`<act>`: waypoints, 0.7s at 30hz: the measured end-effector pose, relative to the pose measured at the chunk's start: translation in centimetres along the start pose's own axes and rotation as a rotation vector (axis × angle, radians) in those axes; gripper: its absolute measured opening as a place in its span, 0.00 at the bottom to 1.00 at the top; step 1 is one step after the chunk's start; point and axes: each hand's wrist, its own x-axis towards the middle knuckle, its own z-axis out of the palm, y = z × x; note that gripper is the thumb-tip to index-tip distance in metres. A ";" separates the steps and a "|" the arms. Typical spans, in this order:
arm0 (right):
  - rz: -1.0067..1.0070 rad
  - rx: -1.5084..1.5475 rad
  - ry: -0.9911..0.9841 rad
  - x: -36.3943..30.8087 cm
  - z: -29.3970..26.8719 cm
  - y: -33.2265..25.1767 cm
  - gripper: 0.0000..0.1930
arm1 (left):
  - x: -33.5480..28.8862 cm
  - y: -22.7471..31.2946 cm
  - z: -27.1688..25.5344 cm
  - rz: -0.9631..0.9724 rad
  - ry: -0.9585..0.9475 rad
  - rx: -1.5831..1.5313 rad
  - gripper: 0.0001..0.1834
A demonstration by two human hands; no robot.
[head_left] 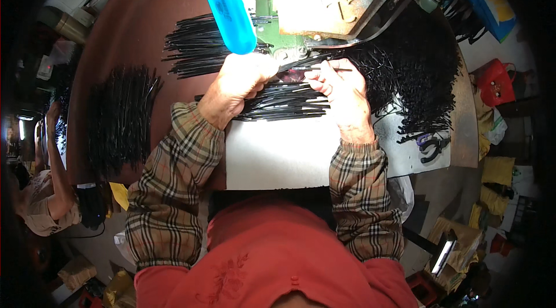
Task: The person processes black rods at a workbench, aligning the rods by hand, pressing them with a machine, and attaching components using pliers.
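Note:
My left hand [246,79] is closed in front of the green machine, with several thin black wires [292,63] sticking out of it to the right. Pinched between the fingers of my right hand [344,91] is the end of one thin black wire, close to the machine's metal working point [292,53]. Under and between both hands lies a loose layer of black wires [284,102], at the far edge of a white board [281,157]. My left palm and the wires inside it are hidden. A bright blue bottle-shaped object [229,10] stands out just beyond my left hand.
The green machine [269,27] and a brightly lit metal plate [324,1] stand ahead. Sorted wire bundles lie at left [124,117] and far left-centre [197,44]. A tangled wire heap [411,82] and dark-handled pliers [431,149] are at right. Another person's arm [55,163] shows far left.

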 end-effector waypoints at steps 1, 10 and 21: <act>-0.017 -0.005 0.000 -0.1 0.0 0.0 0.06 | 0.0 0.0 0.0 -0.007 -0.011 -0.017 0.05; -0.047 0.090 0.002 0.2 0.3 0.6 0.04 | 0.3 0.0 0.1 0.038 0.000 -0.005 0.06; -0.133 0.235 0.085 1.2 0.9 1.2 0.05 | 1.7 -0.1 0.3 0.413 -0.082 -0.129 0.21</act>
